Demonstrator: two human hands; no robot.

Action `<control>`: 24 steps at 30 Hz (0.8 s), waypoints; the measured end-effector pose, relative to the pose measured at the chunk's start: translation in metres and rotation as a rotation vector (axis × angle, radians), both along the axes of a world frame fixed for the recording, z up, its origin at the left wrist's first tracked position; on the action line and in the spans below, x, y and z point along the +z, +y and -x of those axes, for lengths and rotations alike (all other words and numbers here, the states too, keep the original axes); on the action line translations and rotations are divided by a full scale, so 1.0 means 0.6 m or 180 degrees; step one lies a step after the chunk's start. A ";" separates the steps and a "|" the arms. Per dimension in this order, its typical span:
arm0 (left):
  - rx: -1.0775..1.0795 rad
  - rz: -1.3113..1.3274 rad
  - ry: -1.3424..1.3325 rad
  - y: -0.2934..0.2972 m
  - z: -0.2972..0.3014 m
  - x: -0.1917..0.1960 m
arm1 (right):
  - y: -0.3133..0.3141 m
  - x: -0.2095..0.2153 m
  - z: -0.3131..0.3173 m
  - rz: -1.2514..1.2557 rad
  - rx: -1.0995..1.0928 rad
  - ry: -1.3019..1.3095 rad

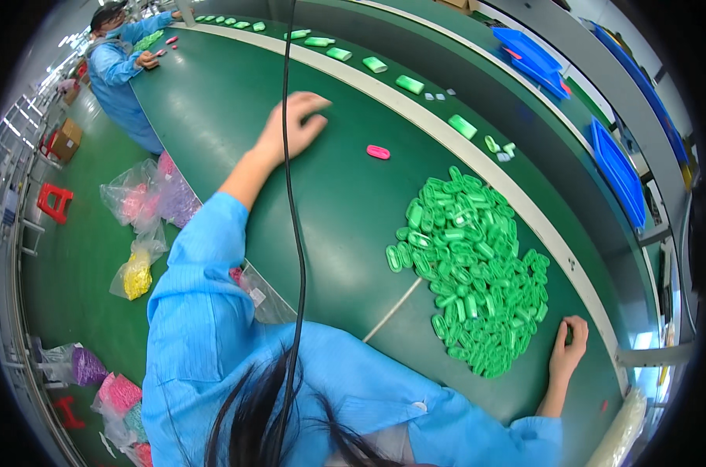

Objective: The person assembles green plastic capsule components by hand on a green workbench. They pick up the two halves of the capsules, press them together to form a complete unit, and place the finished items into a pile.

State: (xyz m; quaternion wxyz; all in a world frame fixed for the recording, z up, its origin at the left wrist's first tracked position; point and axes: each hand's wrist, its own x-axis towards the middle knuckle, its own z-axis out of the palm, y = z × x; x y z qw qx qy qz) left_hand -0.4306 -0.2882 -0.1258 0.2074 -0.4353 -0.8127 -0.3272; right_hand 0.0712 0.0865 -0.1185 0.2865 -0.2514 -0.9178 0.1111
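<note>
My left hand point(295, 128) is raised over the green worktop point(337, 233), thumb and fingers apart, with nothing seen in it. To its right lies a single pink oval plastic piece point(378, 152), apart from the hand. A large heap of green oval plastic pieces point(477, 272) covers the worktop between my arms. Right of the heap, my right hand point(571, 346) is at the worktop near the pale rail. Its fingers curl loosely with a gap to the thumb, and no object shows in it.
Beyond the pale rail point(400, 101), a belt carries a row of green oblong pieces point(410, 84). Blue trays point(528, 58) stand on the far side. A black cable point(292, 202) hangs across the view. A co-worker point(119, 70) works at the far left. Bags of coloured pieces point(137, 272) lie on the floor.
</note>
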 end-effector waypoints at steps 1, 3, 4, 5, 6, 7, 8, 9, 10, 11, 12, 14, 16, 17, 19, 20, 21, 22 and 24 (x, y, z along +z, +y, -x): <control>-0.0444 -0.0001 -0.0332 0.028 -0.040 0.002 | 0.002 0.002 -0.002 -0.0016 0.0011 -0.0006; -0.0870 0.0077 -0.0165 0.065 -0.090 -0.005 | 0.005 0.002 -0.002 0.0007 0.0113 -0.0001; -0.0809 0.0226 0.0083 0.079 -0.109 -0.007 | 0.005 0.002 -0.005 0.0094 0.0085 0.0027; -0.0745 0.0376 0.0332 0.091 -0.123 -0.008 | 0.006 0.002 -0.007 0.0183 0.0061 0.0056; -0.0701 0.0393 0.0222 0.097 -0.127 -0.013 | 0.008 0.002 -0.008 0.0266 0.0066 0.0060; -0.0612 0.0432 0.0087 0.095 -0.134 -0.018 | 0.012 -0.003 -0.008 0.0359 0.0144 0.0110; -0.0479 0.0339 0.0206 0.090 -0.141 -0.020 | 0.018 -0.005 -0.007 0.0454 0.0231 0.0157; -0.0389 0.0441 0.0134 0.076 -0.148 -0.020 | 0.022 -0.009 -0.010 0.0547 0.0320 0.0160; -0.0284 0.0648 0.0240 0.050 -0.156 -0.011 | 0.035 -0.016 -0.018 0.0633 0.0453 0.0178; -0.0148 0.0648 0.0346 0.017 -0.163 -0.004 | 0.039 -0.021 -0.023 0.0786 0.0452 0.0211; -0.0011 0.0565 0.0333 -0.021 -0.173 0.012 | 0.050 -0.024 -0.033 0.0839 0.0472 0.0200; 0.0847 0.0215 -0.0173 -0.137 -0.185 0.016 | 0.061 -0.028 -0.034 0.0941 0.0538 0.0148; 0.1164 -0.0773 -0.0997 -0.266 -0.208 -0.004 | 0.066 -0.032 -0.050 0.0738 0.0460 0.0070; 0.1089 -0.1641 -0.1400 -0.329 -0.225 -0.036 | 0.074 -0.036 -0.056 0.0517 0.0441 0.0006; 0.2026 -0.2040 -0.2225 -0.455 -0.288 -0.132 | 0.085 -0.043 -0.050 0.0734 0.0356 0.0028; 0.2404 -0.2051 -0.2670 -0.507 -0.323 -0.198 | 0.090 -0.045 -0.048 0.0823 0.0278 0.0042; 0.2541 -0.2009 -0.2994 -0.531 -0.363 -0.259 | 0.092 -0.044 -0.051 0.0687 0.0279 -0.0041; 0.2701 -0.2144 -0.3373 -0.547 -0.402 -0.332 | 0.097 -0.042 -0.051 0.0553 0.0297 -0.0135; 0.2924 -0.2474 -0.3920 -0.553 -0.430 -0.427 | 0.085 -0.037 -0.045 0.0290 0.0227 -0.0245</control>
